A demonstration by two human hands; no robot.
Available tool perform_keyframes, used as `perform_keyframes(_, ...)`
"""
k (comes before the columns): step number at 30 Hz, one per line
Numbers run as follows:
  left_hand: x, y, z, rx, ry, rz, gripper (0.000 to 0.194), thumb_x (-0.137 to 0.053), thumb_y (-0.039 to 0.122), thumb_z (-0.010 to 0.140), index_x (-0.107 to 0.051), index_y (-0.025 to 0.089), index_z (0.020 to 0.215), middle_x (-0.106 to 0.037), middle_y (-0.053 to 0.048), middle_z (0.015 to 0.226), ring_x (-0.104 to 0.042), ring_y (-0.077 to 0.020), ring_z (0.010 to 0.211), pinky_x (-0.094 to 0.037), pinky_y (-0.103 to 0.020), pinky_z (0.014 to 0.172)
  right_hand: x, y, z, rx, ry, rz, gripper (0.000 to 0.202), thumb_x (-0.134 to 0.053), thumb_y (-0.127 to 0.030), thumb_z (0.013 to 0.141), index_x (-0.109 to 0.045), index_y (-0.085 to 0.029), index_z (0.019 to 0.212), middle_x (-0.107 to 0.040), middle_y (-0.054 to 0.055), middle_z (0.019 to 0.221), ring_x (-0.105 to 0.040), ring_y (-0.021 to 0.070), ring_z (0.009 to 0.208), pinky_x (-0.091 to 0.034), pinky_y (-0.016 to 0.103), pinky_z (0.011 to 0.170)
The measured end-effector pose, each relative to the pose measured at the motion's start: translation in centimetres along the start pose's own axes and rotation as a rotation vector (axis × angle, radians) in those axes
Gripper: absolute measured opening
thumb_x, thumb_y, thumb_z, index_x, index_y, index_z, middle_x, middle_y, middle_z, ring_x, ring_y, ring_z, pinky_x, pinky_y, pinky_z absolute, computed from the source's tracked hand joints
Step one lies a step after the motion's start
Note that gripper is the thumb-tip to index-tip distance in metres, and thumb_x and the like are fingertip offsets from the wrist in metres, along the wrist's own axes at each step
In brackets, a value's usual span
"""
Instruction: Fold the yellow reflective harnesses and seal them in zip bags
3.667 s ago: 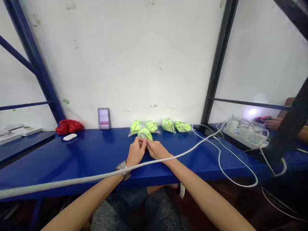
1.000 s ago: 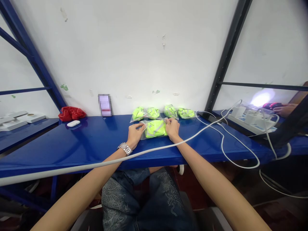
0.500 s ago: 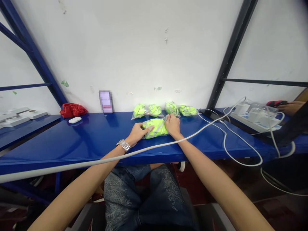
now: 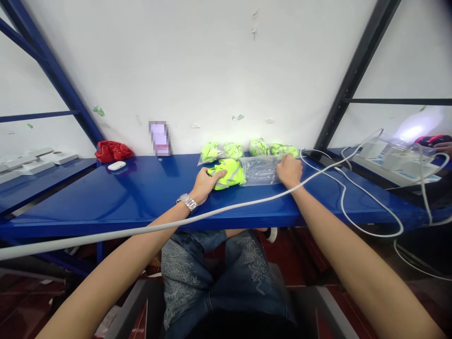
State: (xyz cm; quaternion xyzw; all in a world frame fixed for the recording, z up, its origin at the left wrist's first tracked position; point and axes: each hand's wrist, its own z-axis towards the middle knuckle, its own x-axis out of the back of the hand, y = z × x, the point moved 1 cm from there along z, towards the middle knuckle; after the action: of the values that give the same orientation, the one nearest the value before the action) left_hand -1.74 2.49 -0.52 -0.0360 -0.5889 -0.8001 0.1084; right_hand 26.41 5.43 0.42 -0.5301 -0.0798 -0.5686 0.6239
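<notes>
My left hand [image 4: 206, 183] grips the left end of a folded neon-yellow reflective vest [image 4: 229, 174], its thumb on top. The vest is bunched up, with grey reflective strips showing. To its right a clear plastic bag [image 4: 260, 171] lies stretched flat over the blue table [image 4: 158, 193]. My right hand [image 4: 290, 170] is closed on the bag's far right end, its fingertips hidden from view. Behind the bag, near the wall, sit several bagged neon-yellow bundles [image 4: 259, 147].
A thick white cable [image 4: 226, 210] crosses in front of my forearms. At left lie a red cloth bundle [image 4: 113, 151] and a white case [image 4: 117, 165]; a phone [image 4: 160, 139] leans on the wall. White devices [image 4: 399, 157] and a person's hand [image 4: 445, 148] are at right.
The vest was inside the clear bag and is now out of it. My right hand has moved right with the bag, while my left hand keeps hold of the vest.
</notes>
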Motion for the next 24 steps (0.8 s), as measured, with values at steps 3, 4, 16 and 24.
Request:
perform_keyframes(3,0.0,-0.6,0.4,-0.014,0.089,0.018,0.047,-0.074,0.047,0.071,-0.056,0.014,0.099,-0.065,-0.007,0.087,-0.062,-0.0200,0.083,-0.050,-0.030,0.072,1.1,2.1,0.8,-0.085,0.065,-0.024,0.035,-0.036,-0.021,0.089,-0.061,-0.003,0.104,-0.062,0.027,0.096,-0.061,0.0361,0.097,-0.045,0.048,0.082)
perform_keyframes(4,0.0,-0.7,0.5,-0.018,0.110,0.028,0.048,-0.074,0.047,0.071,-0.055,0.014,0.101,-0.064,-0.007,0.089,-0.062,-0.0203,0.085,-0.050,-0.030,0.074,1.6,2.6,1.0,-0.104,0.090,-0.030,0.036,-0.035,-0.019,0.088,-0.060,-0.002,0.107,-0.061,0.028,0.100,-0.059,0.0365,0.099,-0.044,0.049,0.083)
perform_keyframes(16,0.3,0.2,0.1,-0.194,0.113,0.257,0.040,-0.056,0.051,0.086,-0.059,0.023,0.114,-0.064,-0.007,0.110,-0.056,-0.0244,0.106,-0.043,-0.037,0.091,0.4,-3.6,-3.5,0.963,0.042,0.152,0.024,-0.038,-0.026,0.091,-0.058,-0.015,0.100,-0.058,0.014,0.101,-0.052,0.0283,0.099,-0.042,0.044,0.089)
perform_keyframes(24,0.0,0.2,0.3,-0.295,0.044,0.330,0.050,-0.034,0.054,0.095,-0.068,0.017,0.095,-0.067,-0.007,0.088,-0.058,-0.0215,0.087,-0.046,-0.032,0.080,-1.1,-8.4,-7.9,0.970,-0.316,0.327,0.056,-0.043,-0.053,0.091,-0.037,-0.019,0.136,-0.047,0.016,0.133,-0.046,0.0320,0.121,-0.042,0.048,0.095)
